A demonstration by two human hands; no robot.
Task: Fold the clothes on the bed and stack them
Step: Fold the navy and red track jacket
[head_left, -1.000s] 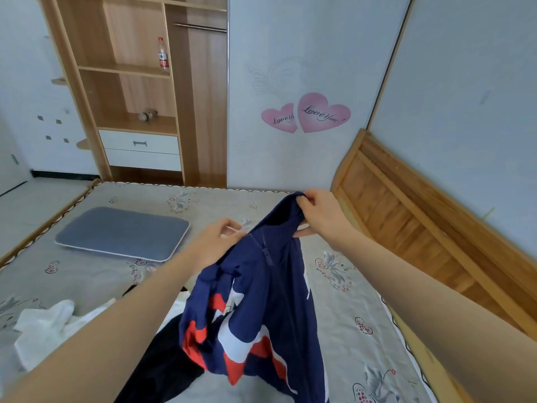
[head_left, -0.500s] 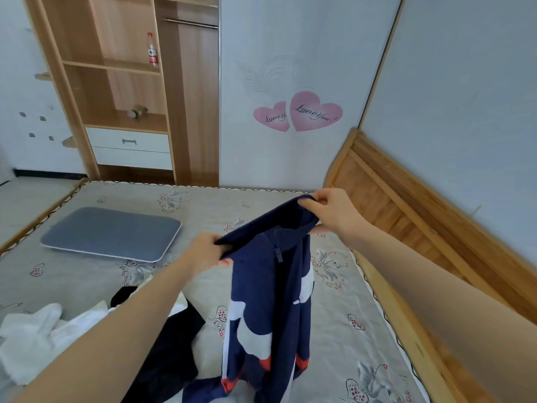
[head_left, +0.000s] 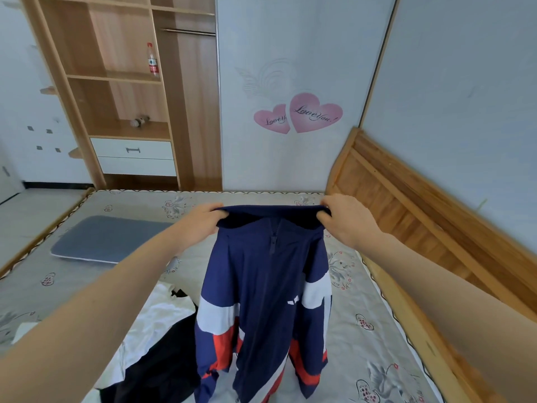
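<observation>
A navy zip-up jacket (head_left: 261,289) with white and red bands hangs in the air above the bed (head_left: 377,330), front side toward me. My left hand (head_left: 200,222) grips the left end of its collar. My right hand (head_left: 347,219) grips the right end, and the collar is stretched flat between them. The jacket's lower hem reaches down to the sheet. Under it on the left lie a black garment (head_left: 162,365) and a white garment (head_left: 154,318), both crumpled.
A grey pillow (head_left: 107,238) lies flat on the far left of the bed. A wooden headboard (head_left: 421,216) runs along the right side. Beyond the bed's far edge stand an open wooden wardrobe (head_left: 130,91) and a wall with heart stickers.
My hands have moved apart and spread the collar wide. The jacket, bunched and twisted before, now hangs straight and open to view. The camera has shifted slightly.
</observation>
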